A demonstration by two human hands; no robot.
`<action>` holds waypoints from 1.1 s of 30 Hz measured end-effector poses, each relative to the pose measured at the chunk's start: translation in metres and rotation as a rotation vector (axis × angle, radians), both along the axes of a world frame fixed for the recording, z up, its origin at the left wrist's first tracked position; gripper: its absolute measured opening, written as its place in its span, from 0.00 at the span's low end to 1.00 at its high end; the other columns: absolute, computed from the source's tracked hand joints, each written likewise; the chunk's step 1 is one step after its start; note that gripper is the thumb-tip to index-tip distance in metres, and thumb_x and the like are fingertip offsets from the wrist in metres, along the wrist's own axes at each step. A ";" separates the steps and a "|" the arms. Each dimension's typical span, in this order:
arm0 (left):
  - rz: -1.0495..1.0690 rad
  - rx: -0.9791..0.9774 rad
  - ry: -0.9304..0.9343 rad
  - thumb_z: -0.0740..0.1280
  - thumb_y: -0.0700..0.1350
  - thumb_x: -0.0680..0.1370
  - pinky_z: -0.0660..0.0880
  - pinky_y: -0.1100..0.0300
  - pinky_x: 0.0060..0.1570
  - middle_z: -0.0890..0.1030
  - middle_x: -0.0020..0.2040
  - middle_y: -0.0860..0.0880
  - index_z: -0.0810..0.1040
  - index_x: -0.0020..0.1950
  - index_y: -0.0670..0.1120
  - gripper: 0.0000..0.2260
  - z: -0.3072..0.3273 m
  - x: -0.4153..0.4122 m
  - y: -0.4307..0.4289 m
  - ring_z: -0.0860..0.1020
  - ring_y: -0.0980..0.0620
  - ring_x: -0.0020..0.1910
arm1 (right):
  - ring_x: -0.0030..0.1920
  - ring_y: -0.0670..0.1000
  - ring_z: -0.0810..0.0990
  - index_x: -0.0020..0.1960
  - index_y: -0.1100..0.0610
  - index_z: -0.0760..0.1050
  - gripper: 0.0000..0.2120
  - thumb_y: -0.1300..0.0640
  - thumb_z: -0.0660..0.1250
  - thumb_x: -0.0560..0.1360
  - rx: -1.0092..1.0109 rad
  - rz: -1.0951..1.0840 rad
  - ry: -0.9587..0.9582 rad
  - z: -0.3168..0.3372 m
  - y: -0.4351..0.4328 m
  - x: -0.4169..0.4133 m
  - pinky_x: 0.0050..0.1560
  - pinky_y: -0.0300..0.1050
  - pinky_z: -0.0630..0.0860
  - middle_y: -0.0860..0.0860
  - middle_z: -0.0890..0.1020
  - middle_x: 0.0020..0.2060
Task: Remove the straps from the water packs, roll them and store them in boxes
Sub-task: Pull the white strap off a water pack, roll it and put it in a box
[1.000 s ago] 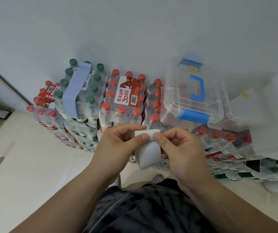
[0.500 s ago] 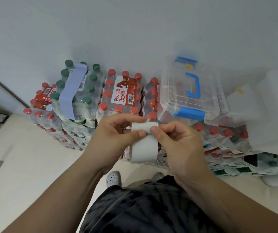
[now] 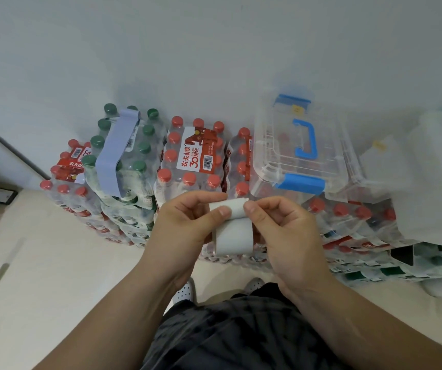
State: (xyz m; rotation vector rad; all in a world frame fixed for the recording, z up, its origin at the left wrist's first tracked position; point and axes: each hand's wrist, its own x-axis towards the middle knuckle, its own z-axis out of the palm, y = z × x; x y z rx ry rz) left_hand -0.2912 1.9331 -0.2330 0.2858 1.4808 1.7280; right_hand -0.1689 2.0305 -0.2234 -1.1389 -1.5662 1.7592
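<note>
Background: pale wall (image 3: 214, 49) and cream floor (image 3: 41, 263) were recorded, with water packs (image 3: 193, 156) stacked against the wall.
White strap (image 3: 233, 236): was held up between both hands, in front of the stack, its lower part hanging loose.
Left hand (image 3: 187, 225): was pinched on the strap's upper left edge.
Right hand (image 3: 286, 236): was pinched on the upper right edge.
Lavender strap (image 3: 115, 153): was looped over the green-capped pack (image 3: 139, 166), far left.
Clear box (image 3: 273, 145): was set, lidded, on red-capped packs behind the hands.
Obstruction: lower packs were partly hidden by hands and strap.

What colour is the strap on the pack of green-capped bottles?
The strap is pale lavender blue; the head view shows it.
</note>
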 end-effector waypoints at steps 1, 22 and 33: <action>0.001 0.007 0.009 0.75 0.41 0.69 0.81 0.49 0.42 0.76 0.50 0.25 0.85 0.49 0.45 0.09 -0.001 0.001 0.000 0.79 0.39 0.45 | 0.43 0.53 0.87 0.48 0.57 0.82 0.05 0.56 0.74 0.75 -0.013 -0.005 -0.012 -0.002 0.001 0.001 0.40 0.48 0.84 0.53 0.88 0.42; 0.001 -0.054 0.028 0.75 0.33 0.71 0.82 0.48 0.44 0.86 0.43 0.42 0.86 0.47 0.43 0.08 -0.004 0.008 0.005 0.84 0.46 0.42 | 0.46 0.54 0.88 0.52 0.54 0.85 0.08 0.60 0.75 0.73 -0.093 0.005 -0.005 -0.005 0.008 0.006 0.45 0.49 0.85 0.52 0.89 0.44; -0.030 -0.097 -0.048 0.74 0.40 0.73 0.77 0.60 0.32 0.82 0.50 0.32 0.85 0.51 0.42 0.08 -0.002 0.007 0.006 0.83 0.46 0.36 | 0.45 0.51 0.88 0.53 0.55 0.84 0.13 0.67 0.75 0.72 -0.052 0.058 0.004 -0.001 0.011 0.009 0.40 0.37 0.82 0.52 0.89 0.44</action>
